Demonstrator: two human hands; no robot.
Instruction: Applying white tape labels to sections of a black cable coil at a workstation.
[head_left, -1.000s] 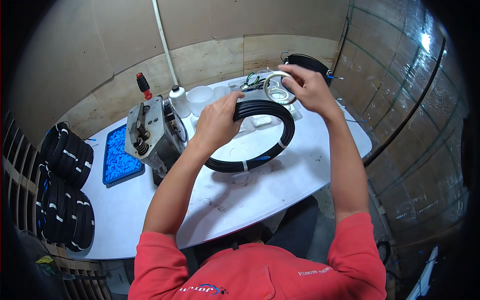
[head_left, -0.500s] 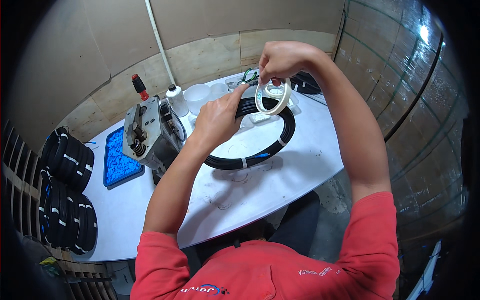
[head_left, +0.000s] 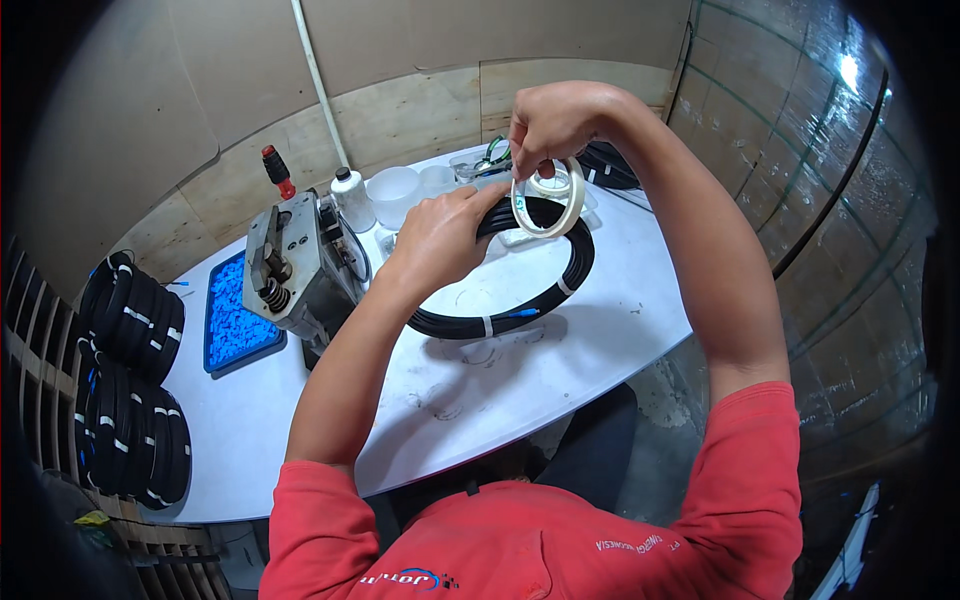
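Two bare hands work above a white table (head_left: 560,350) with a smooth, slightly scuffed, curved-edged top. One coil of black cable (head_left: 520,290) lies flat on the table near its middle, wound into a round ring and bound at two visible places with pale bands. One roll of clear tape (head_left: 548,197), a thin glossy ring, is raised above the far edge of the coil. The right hand (head_left: 555,120) pinches the top of the roll, fingers closed on it. The left hand (head_left: 440,235) rests on the far left arc of the coil, fingers curled over the cable and fingertips just beside the tape roll.

One grey metal machine (head_left: 295,265), boxy with springs and rollers on its face, stands left of the coil. One red-and-black handle (head_left: 277,170) rises behind it. One white plastic bottle (head_left: 352,200) and two translucent round tubs (head_left: 395,192) stand at the far edge. One blue tray (head_left: 235,315) of small blue pieces lies left of the machine. Several stacks of finished black coils (head_left: 130,370), each banded in white, sit at the far left; the exact count cannot be told. One further dark coil (head_left: 610,165) lies behind the right forearm.
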